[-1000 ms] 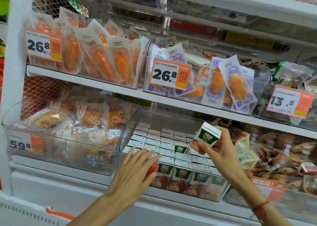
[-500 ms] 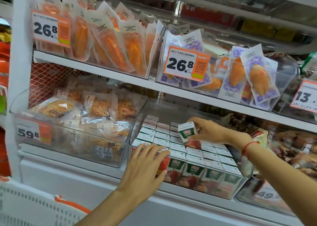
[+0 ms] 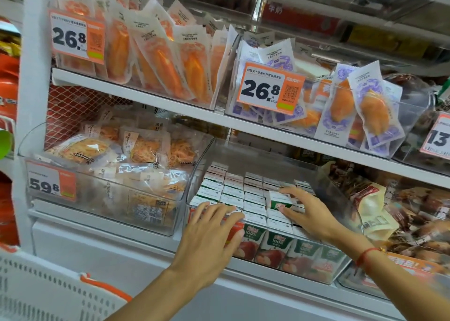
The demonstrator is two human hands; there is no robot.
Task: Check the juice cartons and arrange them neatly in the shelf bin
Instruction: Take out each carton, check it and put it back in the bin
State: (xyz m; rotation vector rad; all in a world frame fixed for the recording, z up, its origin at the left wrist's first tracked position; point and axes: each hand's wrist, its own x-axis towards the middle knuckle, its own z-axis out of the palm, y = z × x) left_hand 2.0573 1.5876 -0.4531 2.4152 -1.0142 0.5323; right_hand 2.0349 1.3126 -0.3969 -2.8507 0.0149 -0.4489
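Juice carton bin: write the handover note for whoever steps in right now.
Left hand: fingers straight, resting on the front edge of the clear bin.
Right hand: fingers around one juice carton, which sits proud of the rows.
Done: the other cartons stand in tidy rows.
Left: seat that carton flush, let go, check the rest.

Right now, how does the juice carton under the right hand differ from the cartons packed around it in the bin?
The raised carton stands higher than the packed cartons, which sit level in tidy rows. Its green side shows from above, while most of the packed cartons show only white tops. The right hand grips the raised carton; the left hand rests at the front row of the packed cartons. All share the same green-and-white design in the clear bin.
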